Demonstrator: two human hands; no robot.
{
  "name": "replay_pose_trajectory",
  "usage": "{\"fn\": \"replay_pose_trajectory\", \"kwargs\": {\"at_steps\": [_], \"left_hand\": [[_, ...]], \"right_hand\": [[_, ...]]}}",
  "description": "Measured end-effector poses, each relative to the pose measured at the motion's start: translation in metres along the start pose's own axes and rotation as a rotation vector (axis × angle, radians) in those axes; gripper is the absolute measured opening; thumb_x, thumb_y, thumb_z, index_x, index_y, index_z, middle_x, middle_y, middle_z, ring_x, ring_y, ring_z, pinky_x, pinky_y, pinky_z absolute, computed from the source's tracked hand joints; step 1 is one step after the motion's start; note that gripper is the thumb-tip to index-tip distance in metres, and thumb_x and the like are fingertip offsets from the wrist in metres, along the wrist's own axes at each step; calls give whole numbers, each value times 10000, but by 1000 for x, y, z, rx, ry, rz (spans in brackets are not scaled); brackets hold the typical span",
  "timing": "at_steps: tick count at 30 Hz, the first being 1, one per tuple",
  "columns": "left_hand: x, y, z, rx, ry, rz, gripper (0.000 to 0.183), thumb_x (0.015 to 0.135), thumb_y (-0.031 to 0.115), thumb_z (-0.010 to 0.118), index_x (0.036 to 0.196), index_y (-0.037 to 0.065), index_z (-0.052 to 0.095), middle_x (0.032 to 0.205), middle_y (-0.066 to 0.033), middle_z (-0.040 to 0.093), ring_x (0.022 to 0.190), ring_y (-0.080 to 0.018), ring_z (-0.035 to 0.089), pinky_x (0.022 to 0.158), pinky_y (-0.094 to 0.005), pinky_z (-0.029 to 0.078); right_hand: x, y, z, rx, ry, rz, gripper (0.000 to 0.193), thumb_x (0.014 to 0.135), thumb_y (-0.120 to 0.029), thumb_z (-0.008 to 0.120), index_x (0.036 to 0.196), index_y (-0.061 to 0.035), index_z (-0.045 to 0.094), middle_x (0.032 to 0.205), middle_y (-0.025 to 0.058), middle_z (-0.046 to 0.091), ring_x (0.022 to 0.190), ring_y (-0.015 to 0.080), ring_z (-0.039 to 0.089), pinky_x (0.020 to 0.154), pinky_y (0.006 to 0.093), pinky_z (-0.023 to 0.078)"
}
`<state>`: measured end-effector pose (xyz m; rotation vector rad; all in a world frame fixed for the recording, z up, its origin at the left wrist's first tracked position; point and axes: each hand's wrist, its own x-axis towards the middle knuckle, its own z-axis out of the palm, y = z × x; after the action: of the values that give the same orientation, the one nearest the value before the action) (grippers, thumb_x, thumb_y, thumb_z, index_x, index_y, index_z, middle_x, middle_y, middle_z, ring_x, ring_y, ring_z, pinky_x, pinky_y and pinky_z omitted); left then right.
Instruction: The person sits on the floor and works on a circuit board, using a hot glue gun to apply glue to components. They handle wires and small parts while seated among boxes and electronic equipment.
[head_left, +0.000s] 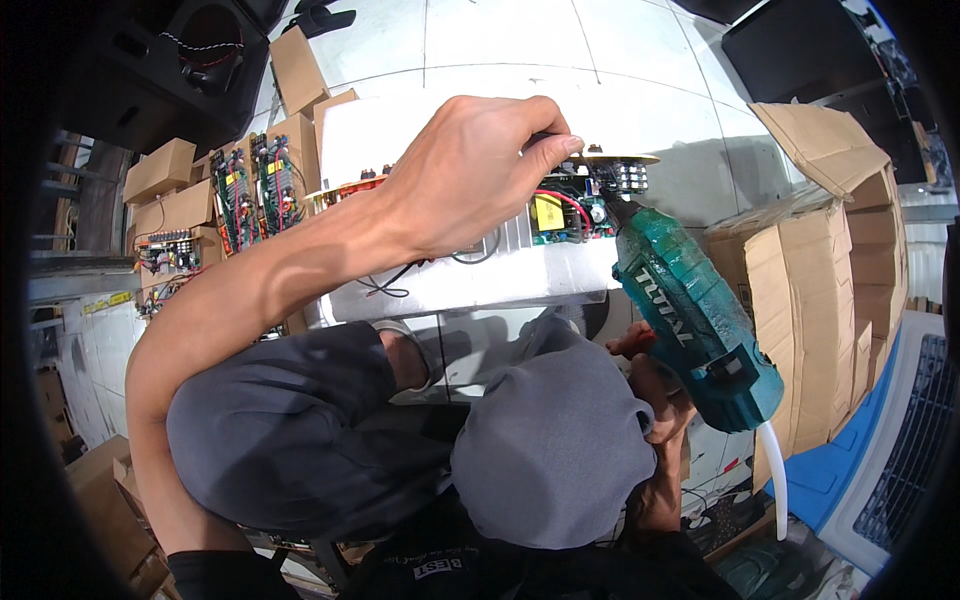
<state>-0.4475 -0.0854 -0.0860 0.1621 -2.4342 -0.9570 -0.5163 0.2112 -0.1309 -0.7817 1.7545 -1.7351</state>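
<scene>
My left hand (465,175) reaches across from the left, with thumb and fingers closed at the far edge of a circuit board module (550,215). The hand and wrist hide much of the module. It has a round-edged panel, a silver heat sink, a red wire and a yellow-labelled part, and lies on a white foam block (460,290). In my right hand (655,385) is a teal glue gun (690,310), its nozzle at the module's right end. A white glue stick (774,470) pokes out of its back. Black leads (390,283) hang over the foam.
Several similar circuit boards (255,185) stand by cardboard pieces at left. An open cardboard box (810,290) is close on the right, beside a blue and white slatted unit (900,440). Black speaker cabinets (190,75) stand far left. My grey-clad knees (550,440) are below the foam.
</scene>
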Motion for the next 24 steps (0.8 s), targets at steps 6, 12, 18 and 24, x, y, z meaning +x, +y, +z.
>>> {"fn": "replay_pose_trajectory", "kwargs": {"at_steps": [6,12,18,24], "left_hand": [[4,5,-5,40,-57,-34,208,979,176,640,981,-24,697,839,-154,729,725,-235,718,649,-340,575],[3,1,-1,-9,8,23,217,971,149,628,965,-56,697,708,-188,670,588,-278,653,589,-374,513],[1,1,0,-16,9,-1,209,964,150,627,955,-47,694,712,-195,665,598,-301,655,598,-384,514],[3,3,-1,-23,9,-6,214,958,163,628,949,-41,692,725,-200,665,625,-324,658,617,-396,516]], "right_hand": [[-3,-8,-2,-64,-11,40,225,914,-4,570,1118,-15,664,989,68,688,904,156,652,801,317,522],[-4,-5,1,-73,7,19,216,925,-4,589,1128,-10,662,990,71,697,867,137,661,739,287,535],[1,-8,0,-67,-22,28,223,922,-22,614,1140,-5,658,990,78,697,837,128,659,701,280,533],[3,-7,-1,-111,-32,-67,221,930,-31,615,1144,-1,657,988,73,695,788,117,642,658,269,521]]}}
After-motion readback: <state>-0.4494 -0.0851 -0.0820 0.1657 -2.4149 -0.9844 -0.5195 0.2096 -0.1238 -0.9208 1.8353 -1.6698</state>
